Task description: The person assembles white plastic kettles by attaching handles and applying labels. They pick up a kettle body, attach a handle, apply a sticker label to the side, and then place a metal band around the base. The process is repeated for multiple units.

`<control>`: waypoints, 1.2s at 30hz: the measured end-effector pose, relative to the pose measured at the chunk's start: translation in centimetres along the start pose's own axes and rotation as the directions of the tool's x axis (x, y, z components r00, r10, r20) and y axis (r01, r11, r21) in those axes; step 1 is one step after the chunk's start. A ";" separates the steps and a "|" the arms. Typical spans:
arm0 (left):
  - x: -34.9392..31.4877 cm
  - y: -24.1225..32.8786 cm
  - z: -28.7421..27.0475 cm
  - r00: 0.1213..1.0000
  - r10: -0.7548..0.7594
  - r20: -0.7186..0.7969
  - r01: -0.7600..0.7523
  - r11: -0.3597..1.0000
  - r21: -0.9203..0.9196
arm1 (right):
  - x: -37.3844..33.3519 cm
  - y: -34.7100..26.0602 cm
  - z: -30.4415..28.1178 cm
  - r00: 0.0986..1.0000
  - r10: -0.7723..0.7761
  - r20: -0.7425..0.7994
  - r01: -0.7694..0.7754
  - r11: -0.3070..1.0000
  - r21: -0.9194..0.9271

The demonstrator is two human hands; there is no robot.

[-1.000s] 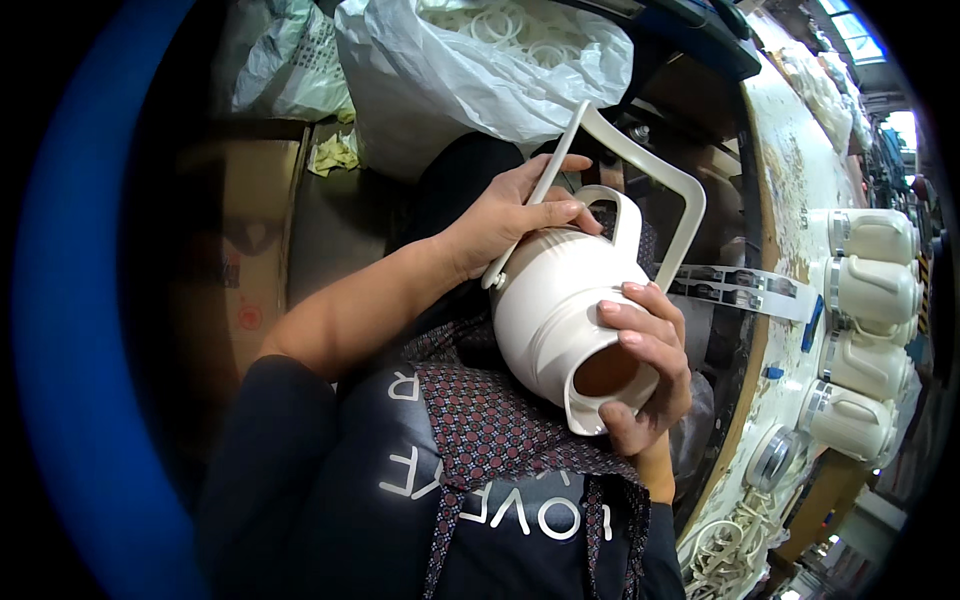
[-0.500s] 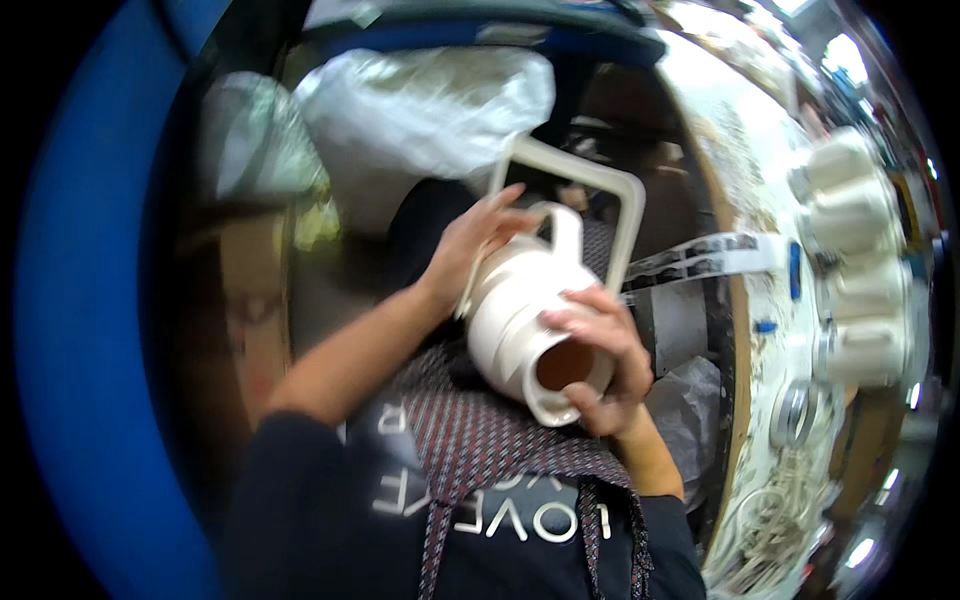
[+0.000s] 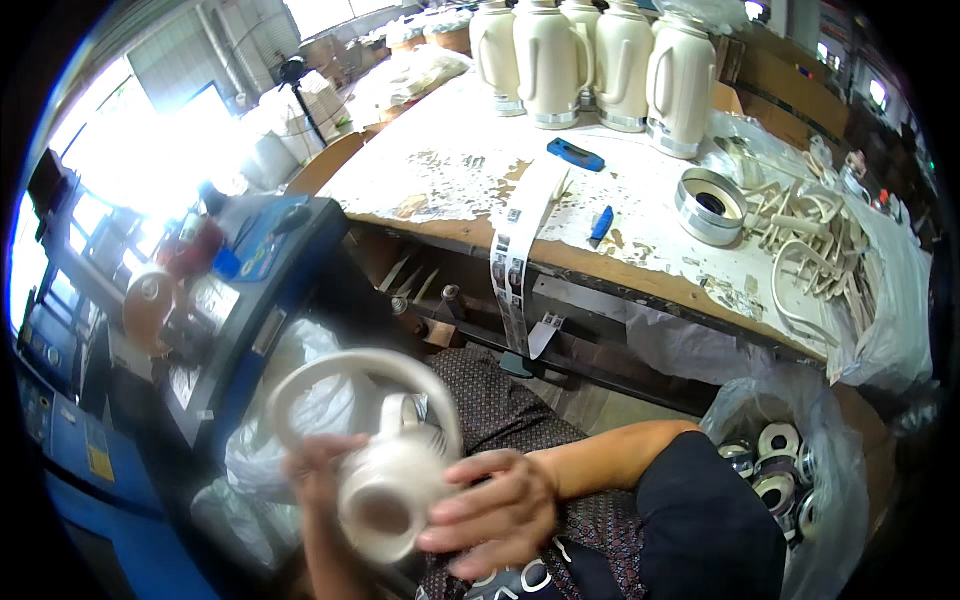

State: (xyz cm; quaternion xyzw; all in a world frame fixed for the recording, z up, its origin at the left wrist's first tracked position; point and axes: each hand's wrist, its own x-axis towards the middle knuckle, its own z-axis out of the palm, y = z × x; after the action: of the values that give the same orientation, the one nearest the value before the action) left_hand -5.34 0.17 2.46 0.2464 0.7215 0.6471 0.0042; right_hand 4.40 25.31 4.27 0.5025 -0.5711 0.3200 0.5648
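My left hand [image 3: 322,468], blurred by motion, is closed around the far left side of a cream vacuum flask shell [image 3: 385,475]. The shell is tilted over my lap, its round open neck toward me. On its far side are a fixed side handle [image 3: 398,410] and a large cream carrying loop [image 3: 282,405], which stands out beyond the body. My right hand [image 3: 495,512] lies against the right side of the neck, fingers extended across it and thumb hidden; I cannot tell how firmly it grips.
Several cream flasks [image 3: 550,65] stand at the back of the worn white bench [image 3: 440,165]. Nearer are a blue cutter [image 3: 576,154], a hanging label strip [image 3: 508,285], a metal-banded ring [image 3: 710,208] and loose cream handles [image 3: 815,240]. A bag of ring parts [image 3: 780,470] stands right; a blue machine [image 3: 275,250], left.
The view has swung from my lap toward the bench, which now stretches across ahead. The flask shell remains between my hands, its neck still toward me; my right hand's fingers have straightened.
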 end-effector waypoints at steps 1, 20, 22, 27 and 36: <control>-0.2 1.0 -1.7 0.992 -0.128 -0.004 0.128 0.991 -0.046 | 0.1 0.8 -0.2 0.993 -0.036 -0.108 0.028 0.997 -0.074; 6.8 -12.3 8.0 0.826 -0.060 0.561 -0.049 0.983 0.177 | -2.6 17.6 -21.4 0.037 0.893 -0.448 -0.701 0.343 0.626; 6.4 -14.7 9.8 0.888 -0.121 0.444 -0.010 0.960 0.280 | 0.2 21.7 -25.2 0.202 0.696 -0.689 -0.823 0.502 0.266; 7.0 -16.7 15.1 0.885 0.274 0.377 -0.452 0.704 0.548 | -4.9 37.0 -34.9 0.390 0.441 -0.808 -0.904 0.347 -0.247; 8.3 -19.7 16.3 0.902 0.343 0.262 -0.431 0.764 0.480 | -13.8 42.0 -44.2 0.252 0.669 -0.699 -0.714 -0.360 -0.601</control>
State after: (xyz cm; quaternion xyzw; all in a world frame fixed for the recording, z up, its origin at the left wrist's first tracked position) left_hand -14.22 17.51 -15.98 0.4325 0.8011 0.3893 -0.1398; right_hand -22.55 81.69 6.41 -0.3839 -0.7957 0.2203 0.4135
